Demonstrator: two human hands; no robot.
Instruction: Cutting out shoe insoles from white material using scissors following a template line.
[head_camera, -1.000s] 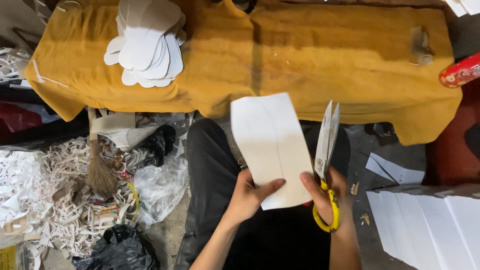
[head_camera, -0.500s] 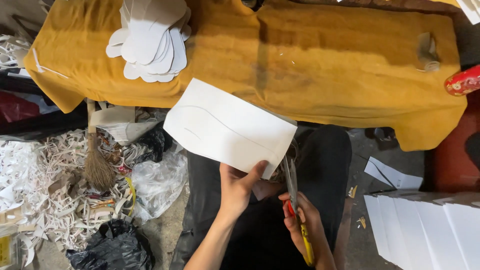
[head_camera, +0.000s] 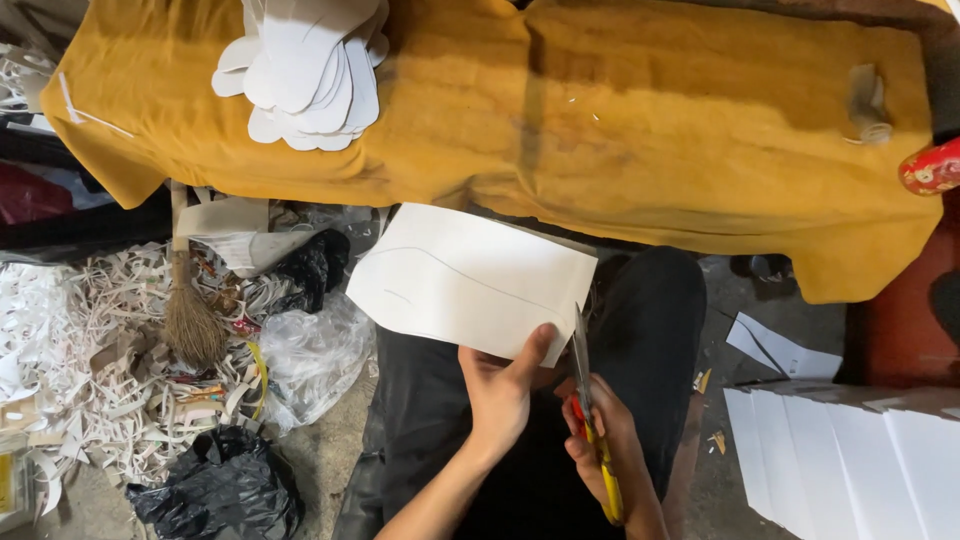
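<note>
My left hand (head_camera: 497, 395) pinches the near edge of a white rectangular sheet (head_camera: 470, 280) with a curved pencil line drawn across it. The sheet lies nearly flat over my lap, its long side running left to right. My right hand (head_camera: 605, 455) grips scissors (head_camera: 588, 410) with red and yellow handles; the blades point up at the sheet's right near edge. A pile of cut white sole-shaped pieces (head_camera: 305, 70) rests on the mustard-yellow cloth (head_camera: 620, 120) at the upper left.
White sheets are stacked in a row (head_camera: 850, 455) at the lower right, with a loose sheet (head_camera: 780, 348) beside them. Paper scraps (head_camera: 90, 330), a small broom (head_camera: 188, 300), clear plastic and a black bag (head_camera: 220, 485) litter the floor on the left. A red object (head_camera: 932, 168) sits at the right edge.
My left hand turned the sheet from upright to lying sideways. My right hand brought the scissors from beside the sheet to its right near edge.
</note>
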